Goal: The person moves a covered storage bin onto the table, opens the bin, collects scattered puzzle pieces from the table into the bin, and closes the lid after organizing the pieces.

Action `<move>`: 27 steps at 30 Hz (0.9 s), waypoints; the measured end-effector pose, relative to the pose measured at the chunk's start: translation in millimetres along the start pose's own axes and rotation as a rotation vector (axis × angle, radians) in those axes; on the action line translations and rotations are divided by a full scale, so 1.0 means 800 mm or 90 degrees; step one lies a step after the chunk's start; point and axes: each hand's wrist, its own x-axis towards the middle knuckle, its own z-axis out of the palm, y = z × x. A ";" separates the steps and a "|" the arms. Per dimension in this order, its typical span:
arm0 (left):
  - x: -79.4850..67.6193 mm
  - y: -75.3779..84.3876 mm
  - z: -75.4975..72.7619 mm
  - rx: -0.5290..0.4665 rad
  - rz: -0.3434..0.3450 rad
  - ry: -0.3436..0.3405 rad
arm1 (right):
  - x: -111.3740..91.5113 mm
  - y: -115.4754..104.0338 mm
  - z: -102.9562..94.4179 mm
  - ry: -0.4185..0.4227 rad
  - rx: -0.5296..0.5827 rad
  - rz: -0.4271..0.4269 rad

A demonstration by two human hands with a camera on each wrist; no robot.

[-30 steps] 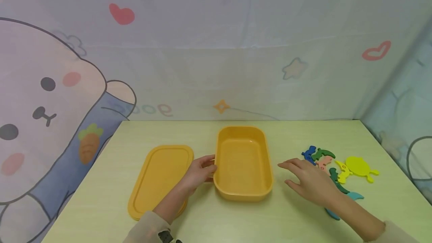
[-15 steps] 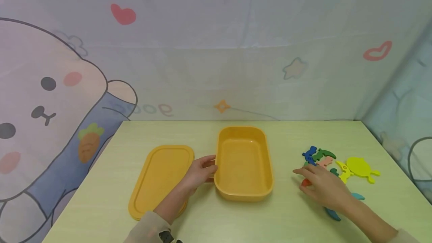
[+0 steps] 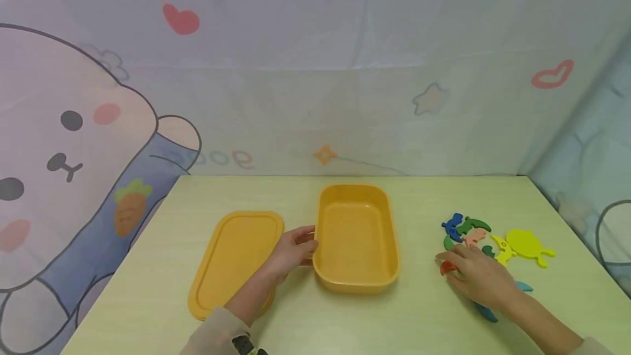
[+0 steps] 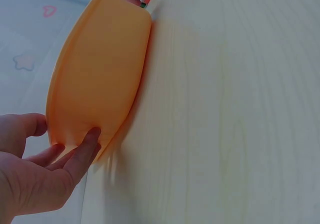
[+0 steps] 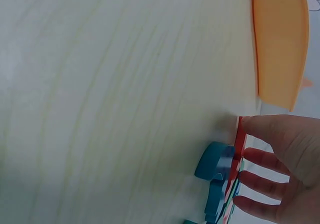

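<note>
An orange-yellow plastic box (image 3: 355, 284) stands on the table without a lid on it. At its left side, my left hand (image 3: 291, 251) touches the outer wall; in the left wrist view the extended fingers (image 4: 85, 151) rest on the wall and the thumb lies at the rim. My right hand (image 3: 485, 278) is over a group of flat coloured pieces and pinches a red piece (image 3: 447, 267) between thumb and fingers. In the right wrist view, the red piece (image 5: 240, 139) lies beside a teal piece (image 5: 215, 161). The hand hides part of the group.
A matching flat lid (image 3: 231, 262) lies left of the box, partly under the left forearm. Around the right hand are blue (image 3: 452, 226), green (image 3: 474, 225), pink (image 3: 475, 236) and yellow crescent (image 3: 503, 249) pieces, plus a yellow turtle-shaped piece (image 3: 525, 244). A printed curtain (image 3: 296, 70) hangs behind the table.
My right hand has moved right and down from beside the box to the coloured pieces, and its thumb and fingers have closed on the red one. The left hand has stayed at the box.
</note>
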 end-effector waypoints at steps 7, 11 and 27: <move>-0.001 0.001 0.000 0.002 -0.004 -0.001 | 0.000 0.000 0.005 0.013 0.000 -0.002; -0.001 0.001 0.000 0.003 -0.007 0.001 | 0.000 -0.001 0.008 0.015 0.002 -0.007; 0.003 -0.002 -0.001 0.003 -0.015 -0.004 | 0.009 0.003 0.013 0.004 0.003 -0.004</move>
